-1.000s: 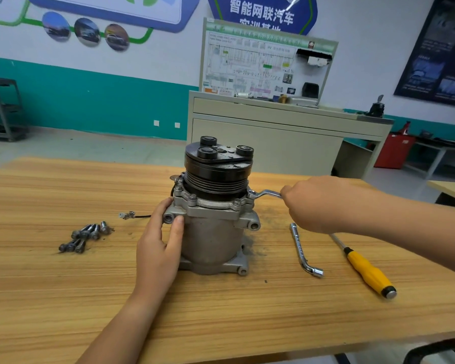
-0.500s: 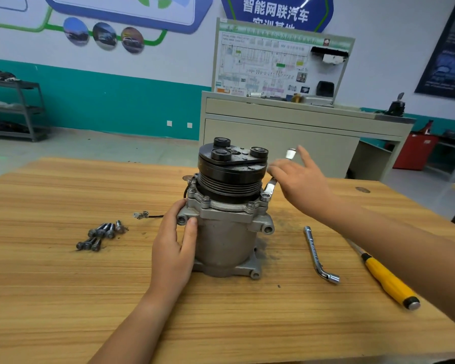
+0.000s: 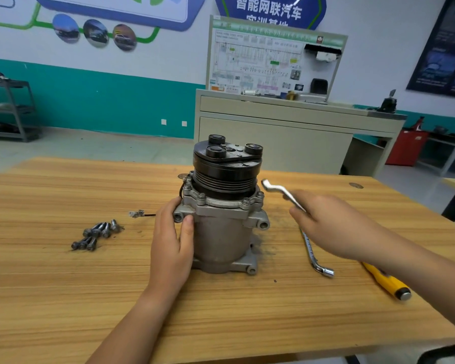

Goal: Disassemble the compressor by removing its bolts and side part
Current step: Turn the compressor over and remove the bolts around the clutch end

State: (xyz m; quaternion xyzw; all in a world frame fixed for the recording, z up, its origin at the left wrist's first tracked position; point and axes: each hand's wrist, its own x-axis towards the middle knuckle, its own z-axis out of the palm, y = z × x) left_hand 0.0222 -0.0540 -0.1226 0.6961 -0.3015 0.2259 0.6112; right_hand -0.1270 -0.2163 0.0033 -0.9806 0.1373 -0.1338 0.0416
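- Compressor (image 3: pixel 221 232) stands upright on its mounting feet near the middle of the wooden table (image 3: pixel 63 298), with its black pulley (image 3: pixel 227 166) on top.
- Flange bolts (image 3: pixel 246 200) sit in the grey collar just below the pulley; several heads show along its near and right side.
- Left hand (image 3: pixel 171 240) grips the compressor's left side, the fingers curled round the body and the thumb pressed on the near face just under a mounting lug.
- Right hand (image 3: pixel 334 227) is raised to the right of the compressor and pinches the shaft of a bent ring spanner (image 3: pixel 279 191) between thumb and fingers.
- Its ring end lies just beside the pulley's right edge, above the rightmost flange bolt; whether it touches either cannot be told.
- A thin black wire with a metal connector (image 3: pixel 137 213) trails on the table to the left, behind the left hand.
- Loose bolts (image 3: pixel 97 235) lie in a small heap farther left, well apart from the compressor.
- An L-shaped socket wrench (image 3: pixel 313 253) lies flat to the right of the compressor, partly under the right hand.
- A yellow-handled screwdriver (image 3: pixel 386 281) lies farther right, partly hidden by the right forearm.
- Beyond the table's far edge stands a beige cabinet (image 3: pixel 273 137) carrying an upright wiring-diagram board (image 3: pixel 260 59).
- A red bin (image 3: pixel 405 148) is at far right and a grey metal shelf (image 3: pixel 11 109) at far left.
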